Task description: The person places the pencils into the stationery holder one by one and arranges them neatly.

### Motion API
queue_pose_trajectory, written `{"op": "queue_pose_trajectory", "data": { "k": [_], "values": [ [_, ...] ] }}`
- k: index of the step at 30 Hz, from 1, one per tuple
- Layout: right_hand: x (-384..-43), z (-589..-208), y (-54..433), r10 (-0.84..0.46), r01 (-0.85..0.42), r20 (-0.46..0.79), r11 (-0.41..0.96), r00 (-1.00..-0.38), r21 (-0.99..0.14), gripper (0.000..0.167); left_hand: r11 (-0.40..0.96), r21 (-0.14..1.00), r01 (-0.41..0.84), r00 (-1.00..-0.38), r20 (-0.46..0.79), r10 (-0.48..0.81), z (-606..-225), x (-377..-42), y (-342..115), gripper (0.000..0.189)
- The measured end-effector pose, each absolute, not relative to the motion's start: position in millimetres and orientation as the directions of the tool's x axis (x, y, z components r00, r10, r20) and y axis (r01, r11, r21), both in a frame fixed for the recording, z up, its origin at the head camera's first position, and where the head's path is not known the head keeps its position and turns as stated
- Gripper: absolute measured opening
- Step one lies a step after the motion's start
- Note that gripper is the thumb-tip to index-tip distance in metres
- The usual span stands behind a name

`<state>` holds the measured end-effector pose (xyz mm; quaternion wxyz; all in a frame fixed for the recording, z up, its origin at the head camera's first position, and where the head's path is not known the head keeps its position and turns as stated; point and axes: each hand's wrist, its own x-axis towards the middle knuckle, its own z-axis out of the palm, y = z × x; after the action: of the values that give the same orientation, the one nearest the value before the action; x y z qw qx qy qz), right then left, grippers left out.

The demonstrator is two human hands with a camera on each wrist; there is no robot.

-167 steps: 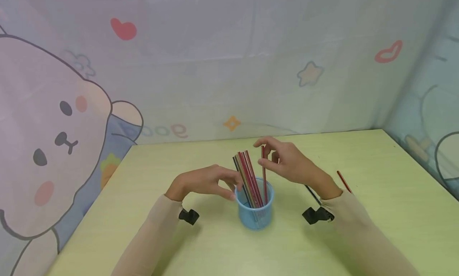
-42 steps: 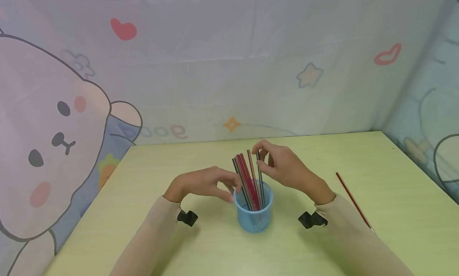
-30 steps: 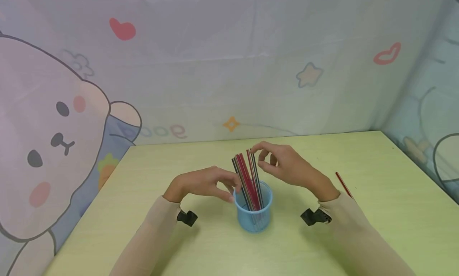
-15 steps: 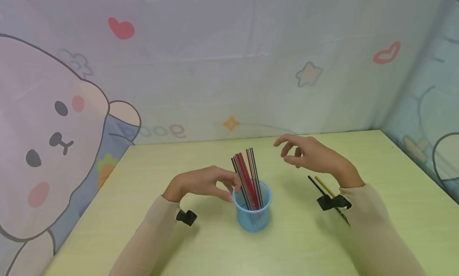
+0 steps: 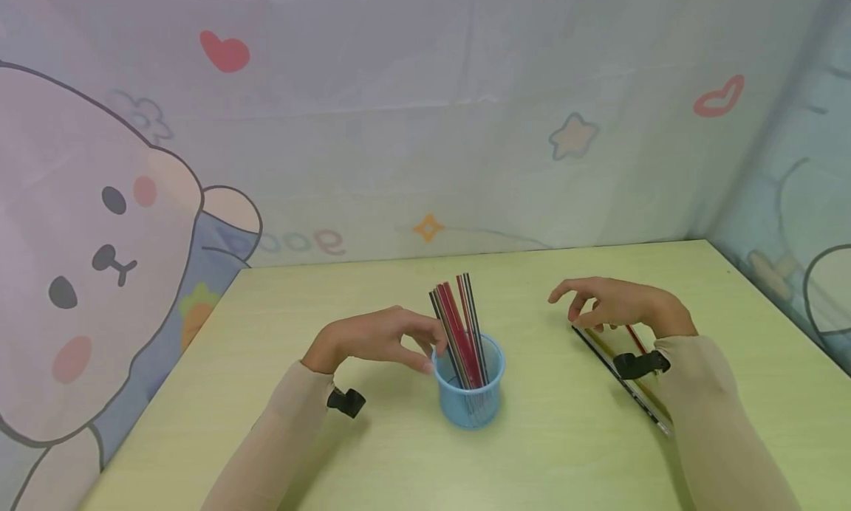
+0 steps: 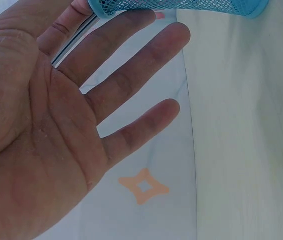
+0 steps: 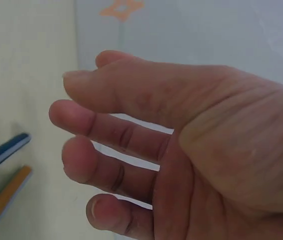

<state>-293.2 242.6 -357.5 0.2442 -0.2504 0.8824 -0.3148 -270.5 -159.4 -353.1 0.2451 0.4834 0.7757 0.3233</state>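
A blue mesh pen cup (image 5: 468, 409) stands upright and holds several red, black and gold pencils (image 5: 457, 332), which lean left. My left hand (image 5: 384, 339) is at the cup's left rim, thumb and index fingertip right at the edge. In the left wrist view its other fingers (image 6: 131, 80) stretch out below the mesh. Farther right, my right hand (image 5: 618, 303) hovers over the far ends of a black pencil (image 5: 637, 398) and a yellow pencil (image 5: 601, 346). The right wrist view shows its fingers loosely bent, nothing between them, with the yellow pencil's end (image 7: 9, 197) beside them.
Partly hidden behind the right wrist lies a red pencil (image 5: 635, 338). The pale yellow-green table (image 5: 532, 459) ends at the back against a printed cloth (image 5: 372, 149), and another cloth (image 5: 798, 223) hangs along the right side. A black wrist camera (image 5: 640, 365) overlaps the loose pencils.
My right hand has let go of a dark pencil, which now leans in the cup with the others. It has moved right and down to the loose pencils. My left hand stays at the rim.
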Motion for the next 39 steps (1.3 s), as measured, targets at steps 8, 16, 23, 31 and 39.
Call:
{"op": "queue_pose_trajectory", "data": {
  "k": [8,16,23,31,39],
  "values": [
    [-304,-379,250,-0.585,-0.255,-0.319,0.693,-0.745,-0.675,0.037,0.319,0.740,0.593,-0.408,-0.065,0.911,-355,-272,-160,0.023],
    [-302,-385,233,-0.543,-0.266,-0.324,0.745,-0.775,-0.611,0.035,0.323,0.741,0.589,-0.409,-0.071,0.910,-353,-271,-160,0.026],
    [-302,-390,223,-0.504,-0.239,-0.330,0.768,-0.798,-0.594,0.030,0.320,0.744,0.587,-0.410,-0.068,0.910,-352,-270,-160,0.025],
    [-305,-390,223,-0.556,-0.272,-0.266,0.701,-0.788,-0.659,0.018,0.316,0.748,0.584,-0.410,-0.064,0.910,-355,-269,-161,0.023],
    [-303,-365,224,-0.606,-0.342,-0.087,0.555,-0.790,-0.758,0.014,0.322,0.739,0.592,-0.408,-0.070,0.910,-352,-270,-159,0.023]
  ]
}}
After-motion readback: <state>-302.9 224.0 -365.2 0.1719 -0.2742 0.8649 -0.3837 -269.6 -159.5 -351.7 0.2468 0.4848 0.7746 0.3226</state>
